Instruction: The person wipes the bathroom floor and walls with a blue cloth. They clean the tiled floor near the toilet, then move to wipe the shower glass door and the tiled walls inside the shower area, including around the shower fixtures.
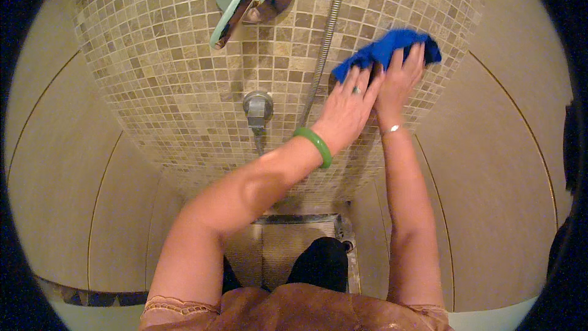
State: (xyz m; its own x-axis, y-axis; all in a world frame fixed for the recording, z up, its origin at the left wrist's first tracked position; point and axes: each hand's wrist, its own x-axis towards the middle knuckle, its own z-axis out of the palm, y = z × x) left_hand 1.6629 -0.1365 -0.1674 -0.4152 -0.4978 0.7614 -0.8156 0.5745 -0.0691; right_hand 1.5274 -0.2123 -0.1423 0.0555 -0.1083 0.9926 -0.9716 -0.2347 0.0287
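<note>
A blue cloth (386, 49) lies bunched against the mosaic-tiled wall (285, 50), right of the shower hose. My left hand (351, 105), with a ring and a green bangle (317, 145) at the wrist, presses its fingertips on the cloth's lower left part. Farther right, my right hand (402, 78) lies with spread fingers on the cloth's right part and pins it to the tiles. A silvery bracelet (392, 129) circles the right wrist. The two hands are side by side and overlap slightly in the view. What is under the cloth is hidden.
A chrome mixer lever (234, 14) juts from the wall at upper left. Below it sits a metal hose outlet (257, 105). A ribbed metal shower hose (327, 37) hangs beside my hands. Large beige tiled walls flank both sides, and a ribbed floor panel (275, 253) lies below.
</note>
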